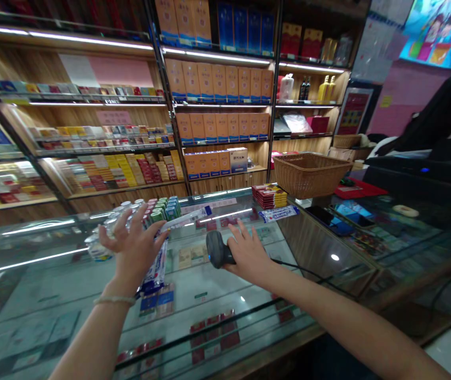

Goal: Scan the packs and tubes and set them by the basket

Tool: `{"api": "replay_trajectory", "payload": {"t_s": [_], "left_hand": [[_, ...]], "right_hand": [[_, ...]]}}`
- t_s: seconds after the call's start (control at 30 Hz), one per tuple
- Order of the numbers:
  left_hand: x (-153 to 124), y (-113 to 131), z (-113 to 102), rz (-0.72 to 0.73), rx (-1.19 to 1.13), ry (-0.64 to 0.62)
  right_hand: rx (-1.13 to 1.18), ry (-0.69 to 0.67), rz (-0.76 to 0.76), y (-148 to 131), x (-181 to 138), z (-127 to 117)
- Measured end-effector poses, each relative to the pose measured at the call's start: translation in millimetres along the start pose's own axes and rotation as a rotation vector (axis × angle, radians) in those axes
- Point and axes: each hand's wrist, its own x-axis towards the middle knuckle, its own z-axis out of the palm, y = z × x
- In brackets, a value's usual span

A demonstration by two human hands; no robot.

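Note:
My left hand (132,245) is raised over the glass counter (51,295) and holds a long white and blue packet (158,264) between thumb and palm, the other fingers spread. My right hand (247,253) grips a black barcode scanner (217,249) just above the glass, its cable (300,268) trailing to the right. A second long white and blue packet (188,217) lies on the glass behind my hands, and a third one (279,213) lies further right.
Small bottles and green and blue packs (162,208) stand at the counter's back edge. A stack of red packs (270,196) and a wicker basket (308,174) sit to the right. Shelves of boxed goods (217,84) fill the wall. A black till screen (435,121) stands far right.

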Motion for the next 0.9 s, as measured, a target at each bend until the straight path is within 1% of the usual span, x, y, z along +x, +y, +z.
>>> {"api": "replay_trajectory", "payload": {"t_s": [0.2, 0.37, 0.5, 0.57, 0.63, 0.73, 0.83, 0.9], "left_hand": [[3.5, 5.8, 2.0, 0.020, -0.028, 0.016], [7.7, 17.3, 1.5, 0.046, -0.067, 0.018], [11.8, 27.2, 1.0, 0.044, -0.068, 0.014], [15.1, 30.6, 2.0, 0.069, -0.068, -0.006], [19.5, 34.0, 4.0, 0.106, -0.077, -0.025], [27.8, 43.4, 8.8, 0.141, -0.092, -0.037], [36.3, 60.5, 15.5, 0.153, -0.095, -0.033], [41.6, 74.8, 21.4, 0.175, -0.091, -0.038]], "right_hand": [[0.059, -0.103, -0.017, -0.6, -2.5, 0.1], [0.086, -0.159, -0.036, 1.3, -1.6, -2.5], [0.114, -0.239, -0.035, 4.2, 0.4, -15.0], [0.145, -0.239, -0.026, 9.2, 2.4, -24.3], [0.163, -0.157, 0.008, 17.6, 5.4, -33.6], [0.119, 0.051, 0.062, 35.6, 11.0, -45.0], [0.022, 0.233, 0.071, 56.8, 14.2, -52.3], [-0.037, 0.328, 0.062, 71.0, 13.2, -55.0]]}}
